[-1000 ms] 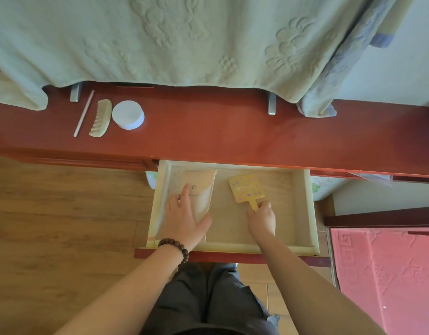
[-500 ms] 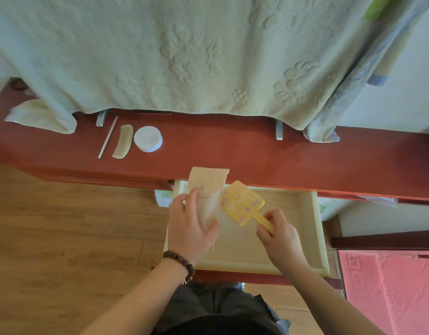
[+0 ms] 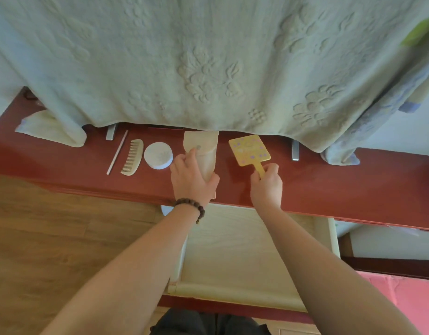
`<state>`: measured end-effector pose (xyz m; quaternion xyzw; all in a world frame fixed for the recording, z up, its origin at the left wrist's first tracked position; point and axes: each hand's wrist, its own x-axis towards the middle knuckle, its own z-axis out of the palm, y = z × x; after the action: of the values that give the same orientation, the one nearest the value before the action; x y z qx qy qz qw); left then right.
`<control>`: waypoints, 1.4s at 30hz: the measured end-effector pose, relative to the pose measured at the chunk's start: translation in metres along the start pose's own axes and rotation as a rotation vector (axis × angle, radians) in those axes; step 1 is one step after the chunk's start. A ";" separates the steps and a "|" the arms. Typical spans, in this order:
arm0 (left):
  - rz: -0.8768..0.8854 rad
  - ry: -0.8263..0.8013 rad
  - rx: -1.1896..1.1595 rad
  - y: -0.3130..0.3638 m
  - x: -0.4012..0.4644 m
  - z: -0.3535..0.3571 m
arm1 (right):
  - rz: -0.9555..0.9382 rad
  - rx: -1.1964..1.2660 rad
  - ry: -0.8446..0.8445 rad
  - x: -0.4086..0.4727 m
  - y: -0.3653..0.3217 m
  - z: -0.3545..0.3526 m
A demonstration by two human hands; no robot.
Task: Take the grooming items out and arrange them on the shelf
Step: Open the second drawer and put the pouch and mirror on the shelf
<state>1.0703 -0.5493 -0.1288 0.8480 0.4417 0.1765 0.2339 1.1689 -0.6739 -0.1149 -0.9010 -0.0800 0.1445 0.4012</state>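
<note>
Red shelf (image 3: 329, 189) spans frame. Cream pouch (image 3: 203, 151) at 12 o'clock of left hand (image 3: 190, 177), gripped low: soft, light, hold mid-body. Yellow mirror (image 3: 248, 148), stiff, likely fragile; right hand (image 3: 266, 184) pinches handle at 6 o'clock.

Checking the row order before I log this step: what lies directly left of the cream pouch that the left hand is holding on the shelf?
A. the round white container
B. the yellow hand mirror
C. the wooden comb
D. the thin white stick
A: on the red shelf, the round white container sits right beside the cream pouch gripped by the left hand, with the wooden comb further left.
</note>
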 end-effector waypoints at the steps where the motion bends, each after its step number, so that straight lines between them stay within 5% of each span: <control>1: -0.009 -0.012 0.017 -0.001 0.004 0.005 | 0.022 -0.013 0.006 0.005 0.000 0.008; 13: -0.026 -0.087 0.072 -0.021 0.011 0.043 | -0.028 -0.323 0.150 0.016 0.019 0.060; 26: 0.015 -0.368 0.269 -0.033 0.011 0.040 | -0.123 -0.308 -0.161 0.003 0.022 0.028; 33: 0.094 -0.266 0.172 -0.026 -0.024 0.016 | -0.095 -0.193 -0.140 -0.043 0.046 -0.035; 42: 0.234 -0.157 0.047 -0.021 -0.173 -0.018 | -0.097 -0.308 -0.068 -0.149 0.143 -0.085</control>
<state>0.9521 -0.6786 -0.1416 0.9101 0.3242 0.1255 0.2254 1.0601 -0.8678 -0.1383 -0.9414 -0.1584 0.1416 0.2620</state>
